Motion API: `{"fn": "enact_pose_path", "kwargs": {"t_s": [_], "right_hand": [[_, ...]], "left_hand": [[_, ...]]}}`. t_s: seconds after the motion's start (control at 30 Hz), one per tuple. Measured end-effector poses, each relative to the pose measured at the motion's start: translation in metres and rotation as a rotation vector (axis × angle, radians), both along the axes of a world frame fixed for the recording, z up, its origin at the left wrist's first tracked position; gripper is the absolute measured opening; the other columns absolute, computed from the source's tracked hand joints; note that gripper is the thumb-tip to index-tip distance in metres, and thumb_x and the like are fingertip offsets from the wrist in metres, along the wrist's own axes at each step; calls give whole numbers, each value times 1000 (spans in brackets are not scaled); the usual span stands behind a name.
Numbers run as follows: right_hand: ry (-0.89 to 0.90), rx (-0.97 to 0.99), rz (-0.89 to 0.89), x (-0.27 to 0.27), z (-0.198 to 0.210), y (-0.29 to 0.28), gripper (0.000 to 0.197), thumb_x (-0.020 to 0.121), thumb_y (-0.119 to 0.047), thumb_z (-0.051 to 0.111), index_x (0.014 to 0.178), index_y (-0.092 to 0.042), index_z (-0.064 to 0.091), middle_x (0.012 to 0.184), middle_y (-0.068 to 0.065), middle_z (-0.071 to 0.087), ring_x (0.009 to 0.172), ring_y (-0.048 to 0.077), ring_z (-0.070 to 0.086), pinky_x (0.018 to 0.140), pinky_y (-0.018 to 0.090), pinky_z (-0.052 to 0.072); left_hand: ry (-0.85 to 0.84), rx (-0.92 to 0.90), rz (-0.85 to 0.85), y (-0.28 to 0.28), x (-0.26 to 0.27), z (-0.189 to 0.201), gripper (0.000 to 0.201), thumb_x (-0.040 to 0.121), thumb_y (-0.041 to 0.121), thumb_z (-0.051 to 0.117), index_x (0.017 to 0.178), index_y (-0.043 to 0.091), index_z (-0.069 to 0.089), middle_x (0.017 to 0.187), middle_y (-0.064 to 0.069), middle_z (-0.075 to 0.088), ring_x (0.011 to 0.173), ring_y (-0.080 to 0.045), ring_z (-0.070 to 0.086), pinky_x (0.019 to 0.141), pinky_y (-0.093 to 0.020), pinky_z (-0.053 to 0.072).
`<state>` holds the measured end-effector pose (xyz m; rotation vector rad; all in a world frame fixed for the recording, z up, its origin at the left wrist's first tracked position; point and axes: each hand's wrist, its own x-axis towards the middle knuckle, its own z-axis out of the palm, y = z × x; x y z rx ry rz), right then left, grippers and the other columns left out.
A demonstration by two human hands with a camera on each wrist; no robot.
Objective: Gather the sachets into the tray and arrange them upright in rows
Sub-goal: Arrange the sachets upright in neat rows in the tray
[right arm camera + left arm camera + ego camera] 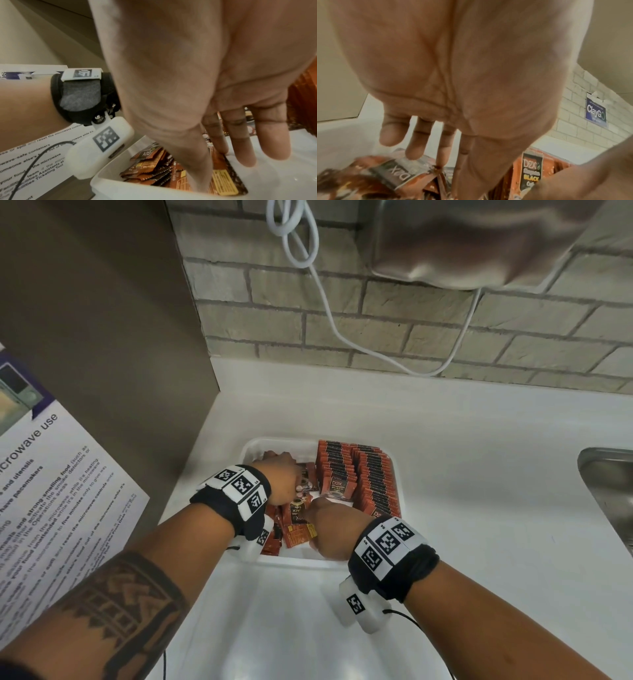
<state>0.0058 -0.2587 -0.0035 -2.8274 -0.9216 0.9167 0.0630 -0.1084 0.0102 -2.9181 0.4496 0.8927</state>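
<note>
A white tray [298,559] sits on the white counter. Orange-red sachets stand upright in rows [363,477] in its right half, and loose sachets [274,539] lie heaped in its left half. My left hand [277,460] reaches into the tray's back left with straight fingers [414,150] that touch the loose heap [397,174]; an upright sachet [531,173] faces it. My right hand [317,529] is at the tray's front middle. Its thumb and forefinger [216,135] pinch a flat sachet with a yellow label [224,180]; the other fingers stay straight.
A steel sink [609,491] is set into the counter at the far right. A microwave notice sheet [51,491] hangs on the brown panel at the left. A white cable [329,302] droops down the brick wall, below a steel appliance [479,241].
</note>
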Motion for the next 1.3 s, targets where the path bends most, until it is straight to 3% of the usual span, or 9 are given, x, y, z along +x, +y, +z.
{"fn": "enact_pose_path", "kwargs": {"t_s": [0.2,0.3,0.47,0.63,0.73,0.8,0.93,1.1,1.3], "right_hand": [[36,-31,-28,0,2,0,53,96,-14,51,147,-11,42,145,13,42,129,27,48,104,45,48],[28,-26,-33,0,4,1,53,95,-15,52,147,-13,43,145,11,41,127,27,50,103,46,48],[29,-62,-5,-3,13,2,52,98,-15,48,149,-13,38,150,12,35,136,21,36,104,44,46],[22,-88,35,-5,17,0,50,102,-16,45,151,-11,35,149,12,35,132,17,37,102,43,47],[33,-105,18,-4,16,2,51,100,-16,47,151,-14,37,147,15,33,125,28,48,100,45,49],[45,-109,3,-3,13,2,51,98,-16,49,149,-16,40,144,16,34,117,31,56,99,45,51],[53,-109,25,-2,14,0,51,98,-18,48,148,-18,43,137,14,42,117,31,56,101,44,49],[82,-125,46,0,16,-3,51,101,-18,45,151,-21,39,143,14,39,124,30,52,106,43,45],[60,-138,77,0,13,-2,50,102,-18,42,152,-22,38,146,14,38,125,29,52,105,43,46]], "left_hand": [[30,117,-69,-2,2,-7,51,96,17,48,148,20,48,143,-10,50,127,-33,50,107,-44,46],[54,158,-87,-2,2,-11,46,96,17,47,142,17,57,137,-12,53,117,-30,58,103,-42,51],[47,98,-77,5,2,-11,39,95,17,47,126,14,70,136,-10,62,121,-30,60,104,-43,50],[46,-19,-17,2,0,-6,27,96,15,52,105,7,77,112,-10,74,102,-26,68,94,-39,56],[2,-74,-5,1,-1,-6,19,93,14,59,97,8,77,100,-7,74,96,-25,69,92,-39,56],[2,-92,-5,1,-2,-8,17,91,13,66,105,10,74,108,-6,71,102,-24,67,92,-37,55],[-21,-61,-31,-1,0,-14,57,88,20,76,140,13,54,133,-8,61,119,-27,59,101,-39,50],[7,82,-65,-3,0,-16,45,93,28,71,134,10,64,130,-7,65,117,-25,62,101,-37,52],[-43,37,-56,2,1,-10,54,85,28,80,136,24,62,140,-7,48,128,-28,48,107,-40,46]]}}
